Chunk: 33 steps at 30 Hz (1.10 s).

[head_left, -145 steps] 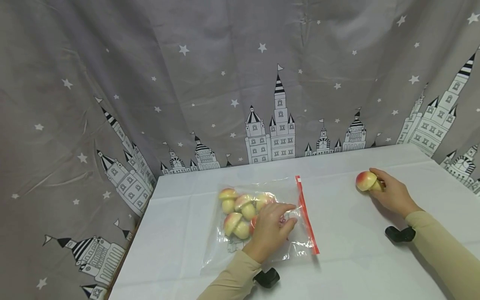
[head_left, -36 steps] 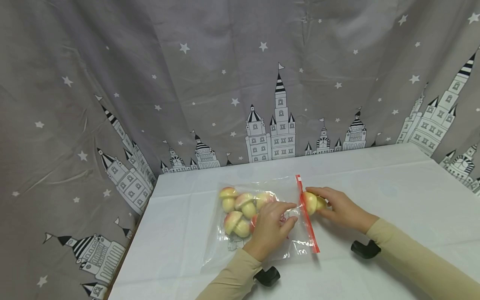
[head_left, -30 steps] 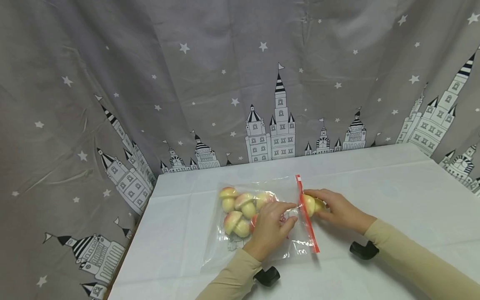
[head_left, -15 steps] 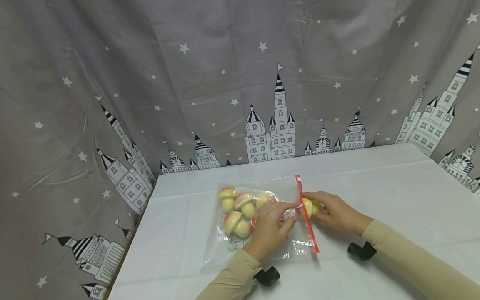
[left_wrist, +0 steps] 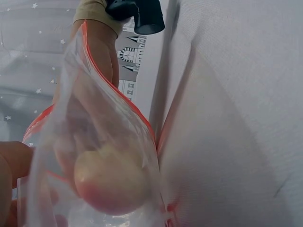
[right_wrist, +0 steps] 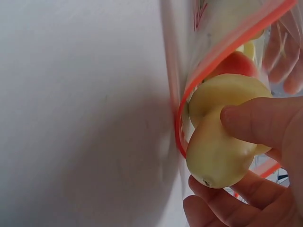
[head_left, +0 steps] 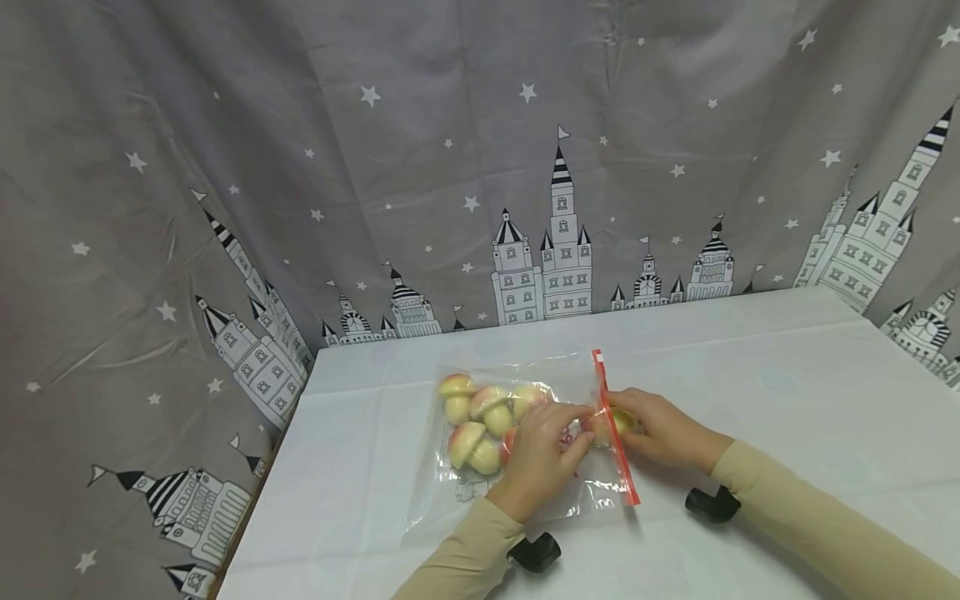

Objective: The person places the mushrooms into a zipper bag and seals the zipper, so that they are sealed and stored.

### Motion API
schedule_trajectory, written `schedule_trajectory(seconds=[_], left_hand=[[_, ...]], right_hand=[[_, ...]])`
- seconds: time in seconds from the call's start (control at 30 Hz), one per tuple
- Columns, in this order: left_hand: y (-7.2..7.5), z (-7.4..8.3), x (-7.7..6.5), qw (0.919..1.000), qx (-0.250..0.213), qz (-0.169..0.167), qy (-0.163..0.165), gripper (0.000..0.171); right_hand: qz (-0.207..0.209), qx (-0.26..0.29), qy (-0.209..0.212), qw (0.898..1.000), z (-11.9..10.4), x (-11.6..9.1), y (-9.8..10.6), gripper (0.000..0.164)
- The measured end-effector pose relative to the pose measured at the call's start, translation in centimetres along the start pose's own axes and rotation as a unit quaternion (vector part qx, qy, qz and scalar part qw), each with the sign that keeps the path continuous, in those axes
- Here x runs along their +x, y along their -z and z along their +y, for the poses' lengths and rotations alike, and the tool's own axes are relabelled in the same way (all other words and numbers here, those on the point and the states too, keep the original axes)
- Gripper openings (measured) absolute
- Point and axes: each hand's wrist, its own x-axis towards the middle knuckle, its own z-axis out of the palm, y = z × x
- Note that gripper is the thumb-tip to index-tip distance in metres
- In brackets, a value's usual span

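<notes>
A clear zip bag with a red zip strip lies on the white table, several toy mushrooms inside it. My left hand is over the bag near its mouth, fingers curled at the film, thumb and index finger apart. In the right wrist view the mouth gapes, and some left fingers show through the film. My right hand grips another yellow-and-red mushroom by its stem, thumb on top. Its cap is inside the mouth, seen through the film in the left wrist view.
The white table meets a grey curtain printed with castles and stars at the back and left. Black wrist pieces are worn on both sleeves.
My right hand has carried the mushroom left from the right side of the table to the bag, then pushed its cap past the red strip. The left hand has stayed put.
</notes>
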Motion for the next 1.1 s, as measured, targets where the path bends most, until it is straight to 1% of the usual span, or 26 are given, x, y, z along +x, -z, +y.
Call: schedule_trajectory(seconds=[0.1, 0.27, 0.4, 0.7, 0.8, 0.9, 1.1], left_hand=[[0.0, 0.0, 0.0, 1.0000, -0.005, -0.001, 0.002, 0.026], [0.0, 0.1, 0.0, 1.0000, 0.001, 0.002, 0.002, 0.027], [-0.1, 0.1, 0.0, 0.9999, 0.011, 0.006, -0.003, 0.026], [-0.2, 0.2, 0.0, 0.9997, 0.010, 0.019, -0.012, 0.028], [-0.1, 0.2, 0.1, 0.9998, 0.004, 0.018, -0.007, 0.028], [0.0, 0.3, 0.1, 0.9999, -0.007, 0.009, 0.002, 0.028], [0.1, 0.3, 0.0, 0.9997, -0.019, 0.000, 0.011, 0.028]], right_hand=[[0.004, 0.003, 0.010, 1.000, -0.1, 0.3, -0.3, 0.054], [-0.002, 0.021, 0.007, 1.000, -0.3, 0.6, -0.5, 0.051], [0.008, 0.028, 0.016, 0.999, -0.4, 0.8, -0.9, 0.048], [0.026, 0.051, 0.029, 0.998, -0.6, 0.9, -1.8, 0.041], [0.028, 0.052, 0.029, 0.998, -0.7, 0.9, -2.0, 0.042], [0.028, 0.055, 0.026, 0.998, -0.8, 0.9, -2.1, 0.045], [0.017, 0.065, 0.016, 0.998, -0.9, 1.1, -2.5, 0.049]])
